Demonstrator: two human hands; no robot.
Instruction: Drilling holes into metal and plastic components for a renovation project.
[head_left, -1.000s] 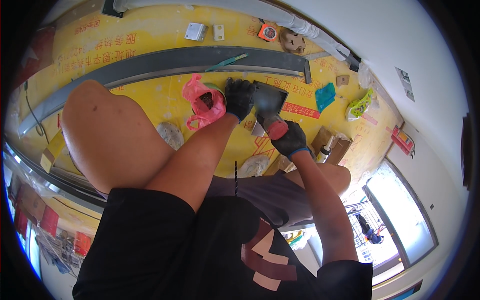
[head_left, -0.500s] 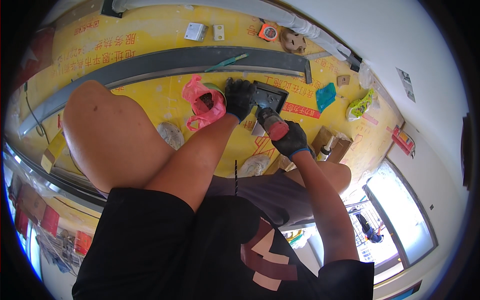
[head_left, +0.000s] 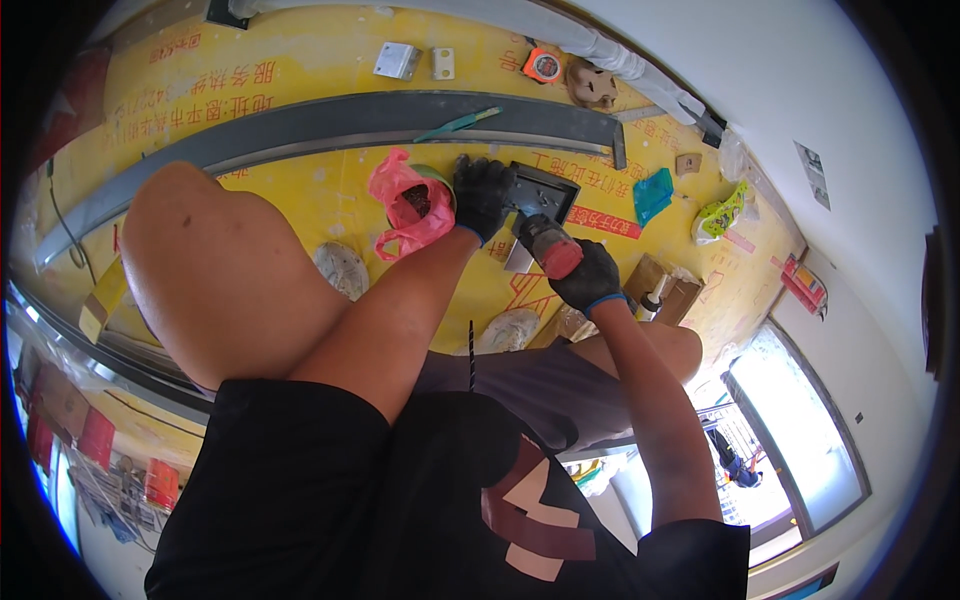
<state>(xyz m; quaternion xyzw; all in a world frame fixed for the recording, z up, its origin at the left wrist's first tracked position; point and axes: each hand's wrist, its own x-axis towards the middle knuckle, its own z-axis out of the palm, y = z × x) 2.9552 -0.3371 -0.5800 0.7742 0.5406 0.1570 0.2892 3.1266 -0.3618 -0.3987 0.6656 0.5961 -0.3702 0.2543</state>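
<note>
The right hand [head_left: 588, 278] grips a red drill [head_left: 550, 247] over a dark piece [head_left: 552, 187]; the left hand [head_left: 483, 199] lies at the piece's edge, grip hidden from me.

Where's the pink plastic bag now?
In the head view, left of centre: the pink plastic bag is just left of the left hand, nearer the body than the dark grey beam.

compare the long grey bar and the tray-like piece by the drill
The long grey bar runs across over half the view; the tray-like piece is far shorter. The bar carries a slim teal tool; the piece has the left hand and power drill right by it. Both look dark.
</note>
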